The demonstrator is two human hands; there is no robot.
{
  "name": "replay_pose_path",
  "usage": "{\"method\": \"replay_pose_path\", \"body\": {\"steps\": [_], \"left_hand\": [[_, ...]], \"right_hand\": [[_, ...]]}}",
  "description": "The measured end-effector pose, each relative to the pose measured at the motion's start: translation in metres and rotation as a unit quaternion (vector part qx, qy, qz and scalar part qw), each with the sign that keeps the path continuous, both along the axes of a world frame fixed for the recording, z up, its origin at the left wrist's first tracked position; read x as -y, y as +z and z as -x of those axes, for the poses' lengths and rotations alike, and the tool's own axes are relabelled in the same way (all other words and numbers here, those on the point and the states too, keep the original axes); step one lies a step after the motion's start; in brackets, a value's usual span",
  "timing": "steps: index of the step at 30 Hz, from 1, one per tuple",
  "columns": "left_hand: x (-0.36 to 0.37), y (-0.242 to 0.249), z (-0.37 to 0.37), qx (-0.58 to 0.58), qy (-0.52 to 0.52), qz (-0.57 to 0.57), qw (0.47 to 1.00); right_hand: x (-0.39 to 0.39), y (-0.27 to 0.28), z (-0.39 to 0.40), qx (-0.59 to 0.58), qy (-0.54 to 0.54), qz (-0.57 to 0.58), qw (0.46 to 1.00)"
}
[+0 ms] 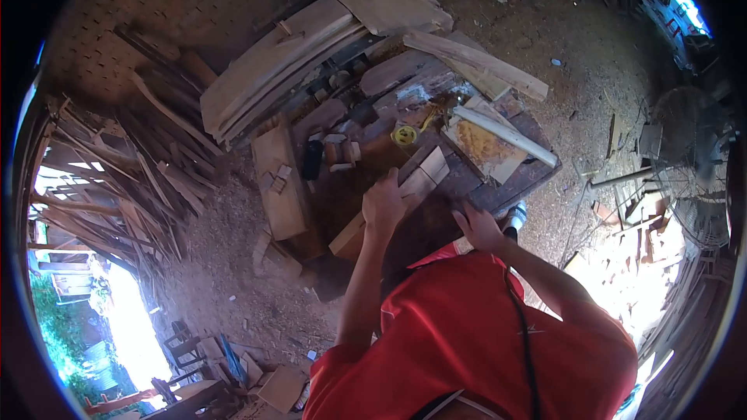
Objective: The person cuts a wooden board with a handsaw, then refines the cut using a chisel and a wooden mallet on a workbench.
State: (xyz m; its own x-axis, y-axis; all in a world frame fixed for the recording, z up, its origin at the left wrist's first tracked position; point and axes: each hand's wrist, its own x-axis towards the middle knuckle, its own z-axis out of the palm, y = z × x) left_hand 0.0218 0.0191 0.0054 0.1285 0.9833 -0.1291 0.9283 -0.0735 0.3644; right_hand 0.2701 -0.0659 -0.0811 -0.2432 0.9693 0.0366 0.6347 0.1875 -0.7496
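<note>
My left hand (pixel 383 201) is closed at the near side of a pale strip of wood (pixel 422 179), which lies slantwise across the dark workbench. The strip's lower end shows to the left of my wrist. What the fingertips press on is partly hidden. My right hand (pixel 478 227) is at the bench's near edge, its fingers apart, with no object visible in it. Beyond the strip sits a yellow tape measure (pixel 404 135). A pale bar (pixel 506 135) lies across a yellow-stained board (pixel 484 148) to the right.
Wide planks (pixel 280 58) are stacked at the bench's far left. A thick wooden block (pixel 278 183) stands on the left with small offcuts on it. A long board (pixel 482 64) juts past the far right corner. Scrap wood (pixel 156 171) is heaped on the floor.
</note>
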Motion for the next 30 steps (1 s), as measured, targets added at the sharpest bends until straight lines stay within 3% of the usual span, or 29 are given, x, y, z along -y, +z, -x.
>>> {"method": "replay_pose_path", "body": {"steps": [1,5,8,9,12,13,16,17,20,21,24,27,30], "left_hand": [[-0.003,0.002,-0.001,0.012,0.004,0.012,1.000],[0.004,-0.004,-0.010,0.009,0.008,0.003,1.000],[0.002,-0.007,-0.002,0.004,0.002,-0.003,1.000],[0.003,-0.007,-0.001,-0.003,-0.004,-0.017,1.000],[0.002,-0.007,-0.004,-0.007,-0.001,-0.018,1.000],[0.006,-0.008,-0.009,-0.005,0.001,-0.008,1.000],[0.012,-0.010,-0.012,0.004,0.007,-0.014,1.000],[0.014,-0.012,-0.010,0.002,0.002,-0.010,1.000],[0.003,-0.013,-0.002,-0.004,-0.005,-0.018,1.000],[0.005,-0.013,-0.002,-0.002,-0.002,-0.014,1.000],[0.009,-0.016,-0.008,0.012,0.001,-0.025,1.000],[0.013,-0.014,-0.007,0.015,-0.002,-0.004,1.000],[0.003,-0.011,0.003,0.012,-0.002,-0.020,1.000]], "right_hand": [[0.008,-0.017,-0.010,-0.029,0.002,-0.072,0.997],[-0.026,0.043,0.023,0.056,-0.016,0.126,0.990],[-0.017,0.011,0.012,0.037,-0.011,0.128,0.991],[0.000,-0.012,0.003,-0.008,-0.007,-0.030,0.999],[0.003,-0.014,-0.003,-0.043,0.019,-0.110,0.993],[-0.004,0.006,0.006,-0.004,-0.012,0.055,0.998],[-0.036,0.041,0.024,0.025,-0.014,0.128,0.991],[-0.030,0.024,0.017,0.033,-0.005,0.147,0.989],[0.012,-0.048,-0.018,-0.017,0.001,-0.112,0.994],[0.015,-0.038,-0.018,-0.013,-0.003,-0.095,0.995],[-0.026,0.042,0.010,0.071,-0.008,0.182,0.981],[-0.025,0.031,0.015,0.047,-0.008,0.168,0.985],[0.018,-0.020,-0.008,-0.035,0.000,-0.106,0.994]]}}
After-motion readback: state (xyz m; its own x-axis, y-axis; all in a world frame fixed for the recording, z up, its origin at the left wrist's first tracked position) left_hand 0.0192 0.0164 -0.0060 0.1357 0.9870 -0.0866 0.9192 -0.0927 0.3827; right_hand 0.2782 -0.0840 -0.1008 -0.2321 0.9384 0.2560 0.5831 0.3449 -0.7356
